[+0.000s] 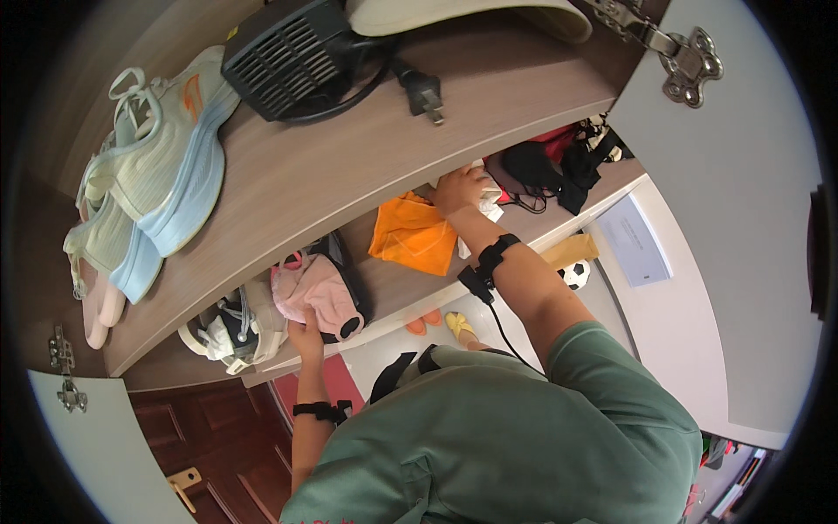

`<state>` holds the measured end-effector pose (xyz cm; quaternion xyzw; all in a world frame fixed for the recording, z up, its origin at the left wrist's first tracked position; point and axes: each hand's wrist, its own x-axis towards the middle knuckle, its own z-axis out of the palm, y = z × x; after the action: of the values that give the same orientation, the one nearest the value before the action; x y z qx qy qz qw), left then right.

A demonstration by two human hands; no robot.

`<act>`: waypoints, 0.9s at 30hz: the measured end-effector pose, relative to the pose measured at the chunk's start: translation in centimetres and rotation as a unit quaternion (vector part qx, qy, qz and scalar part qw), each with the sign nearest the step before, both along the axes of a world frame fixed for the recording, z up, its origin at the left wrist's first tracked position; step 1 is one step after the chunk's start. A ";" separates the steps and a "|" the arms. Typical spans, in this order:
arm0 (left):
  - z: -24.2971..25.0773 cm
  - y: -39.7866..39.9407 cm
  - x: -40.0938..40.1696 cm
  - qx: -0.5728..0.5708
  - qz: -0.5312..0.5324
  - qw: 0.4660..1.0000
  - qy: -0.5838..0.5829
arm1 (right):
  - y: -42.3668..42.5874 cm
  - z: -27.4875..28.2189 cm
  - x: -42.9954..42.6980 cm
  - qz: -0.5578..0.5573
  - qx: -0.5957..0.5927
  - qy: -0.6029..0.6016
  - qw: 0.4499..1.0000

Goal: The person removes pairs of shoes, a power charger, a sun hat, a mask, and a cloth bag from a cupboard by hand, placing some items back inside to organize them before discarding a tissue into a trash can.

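On the lower cabinet shelf, my left hand (306, 333) grips the near edge of a pink cloth item (321, 288) with a black oval patch, which lies against a dark bag or case (352, 278). Farther right, my right hand (461, 188) reaches under the upper shelf and rests on crumpled white material (488, 196); its fingertips are partly hidden. An orange cloth (416, 236) lies spread beside that hand. To its right are black straps and fabric (543, 170) over something red. A cream helmet-like item (262, 327) with white tissue sits left of my left hand.
The upper shelf (314, 190) overhangs both hands and holds pale sneakers (183, 164), a black vented device (288, 62) with a plug, and a cream cap (458, 13). Open cabinet doors (733, 196) flank the space. A football (576, 274) and slippers (425, 321) are below.
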<state>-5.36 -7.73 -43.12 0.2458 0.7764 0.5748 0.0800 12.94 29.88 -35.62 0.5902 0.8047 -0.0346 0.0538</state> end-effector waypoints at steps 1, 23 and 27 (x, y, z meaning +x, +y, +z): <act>0.0 0.3 0.1 0.007 0.003 1.000 0.013 | 1.5 -1.5 0.2 0.003 0.001 0.000 1.000; 1.6 3.6 -1.2 -0.025 -0.069 0.997 -0.006 | 5.5 5.6 14.4 -0.094 -0.449 0.830 0.319; 2.9 3.8 -3.1 -0.216 -0.061 0.974 0.022 | 3.2 3.4 14.0 -0.048 -0.473 0.804 0.357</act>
<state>-8.49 -3.89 -40.25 0.2822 0.8671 0.3823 0.1494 26.90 33.07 -32.20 0.1958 0.2863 -0.8699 -0.3507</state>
